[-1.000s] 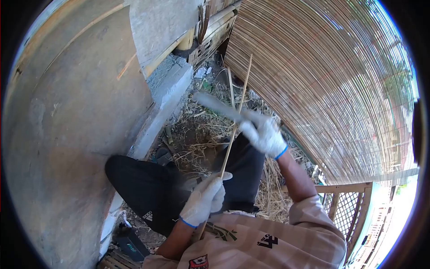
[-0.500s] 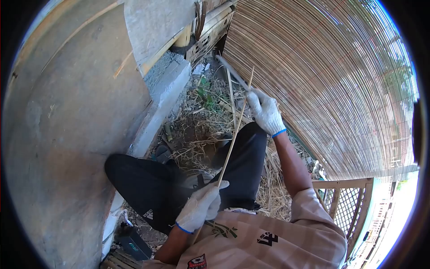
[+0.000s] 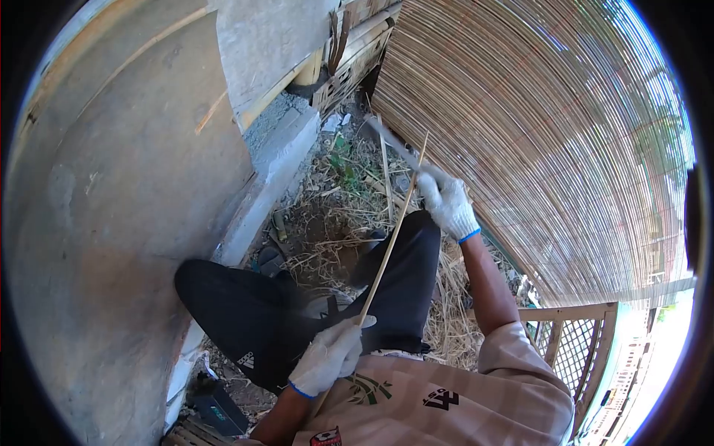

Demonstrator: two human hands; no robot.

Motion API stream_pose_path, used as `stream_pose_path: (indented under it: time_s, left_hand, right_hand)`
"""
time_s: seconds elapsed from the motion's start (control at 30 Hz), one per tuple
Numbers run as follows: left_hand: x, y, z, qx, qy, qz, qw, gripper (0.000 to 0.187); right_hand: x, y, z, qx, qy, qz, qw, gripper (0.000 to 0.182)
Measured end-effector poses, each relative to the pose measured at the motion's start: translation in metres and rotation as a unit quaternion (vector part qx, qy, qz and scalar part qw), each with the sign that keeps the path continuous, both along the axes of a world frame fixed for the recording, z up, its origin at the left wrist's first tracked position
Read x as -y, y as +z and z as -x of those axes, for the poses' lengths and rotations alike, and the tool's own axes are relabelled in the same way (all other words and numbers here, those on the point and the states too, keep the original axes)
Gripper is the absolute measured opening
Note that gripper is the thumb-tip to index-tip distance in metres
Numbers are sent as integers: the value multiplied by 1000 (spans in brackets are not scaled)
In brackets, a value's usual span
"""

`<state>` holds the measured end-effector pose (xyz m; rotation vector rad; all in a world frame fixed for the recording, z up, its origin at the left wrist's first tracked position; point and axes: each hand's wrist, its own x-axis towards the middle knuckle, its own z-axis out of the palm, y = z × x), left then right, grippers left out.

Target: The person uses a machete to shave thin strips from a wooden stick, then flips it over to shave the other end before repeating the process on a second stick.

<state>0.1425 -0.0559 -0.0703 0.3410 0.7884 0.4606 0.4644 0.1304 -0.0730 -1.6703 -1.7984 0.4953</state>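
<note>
A long, thin bamboo strip [image 3: 390, 256] runs slantwise up from my waist, across my right thigh, to a pointed far end near my right hand. My left hand [image 3: 327, 357], in a white knitted glove, is closed around its lower part, close to my shirt. My right hand [image 3: 449, 204], gloved alike, grips a knife [image 3: 398, 147] whose handle is hidden in the fist. The grey blade is smeared by motion and points away to the upper left, crossing near the strip's upper end. The right fingers are right beside the strip there.
Straw and shavings [image 3: 455, 305] litter the ground around my legs. Another pale strip [image 3: 386, 171] lies ahead. A concrete ledge [image 3: 271, 175] and wall panel [image 3: 134, 223] bound the left, a slatted bamboo screen [image 3: 535, 141] the right. A dark box [image 3: 219, 407] sits at lower left.
My right hand and the knife have moved slightly down and right, back along the strip. My left hand, still holding the strip, has shifted a little down and left.
</note>
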Motion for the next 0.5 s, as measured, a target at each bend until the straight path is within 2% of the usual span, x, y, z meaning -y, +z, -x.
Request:
stream_pose_path:
  time_s: [0.1, 0.13, 0.2, 0.23, 0.4, 0.47, 0.5]
  left_hand:
    - [7, -3, -3, -14, -11, -14, 1000, 45]
    - [7, -4, -4, -15, -12, -13, 1000, 45]
    - [3, -3, -4, -17, -5, -15, 1000, 44]
    - [3, -2, -1, -24, -5, -13, 1000, 44]
    - [10, 2, -3, -25, -13, -12, 1000, 42]
    - [8, 1, -3, -27, -6, -7, 1000, 40]
    - [7, 1, -2, -26, -3, -7, 1000, 40]
  right_hand:
    - [-16, 12, -11, -14, -108, 88, 990, 46]
    - [-12, 9, -11, -14, -109, 86, 990, 46]
    - [-4, -5, -5, -56, -31, 0, 998, 50]
    - [-1, -10, -3, -24, -45, 4, 999, 49]
    - [-16, 9, -16, -18, -131, 68, 989, 48]
    - [-15, -1, -19, -1, -88, 13, 996, 50]
    - [-9, -7, -9, -43, -58, -39, 997, 53]
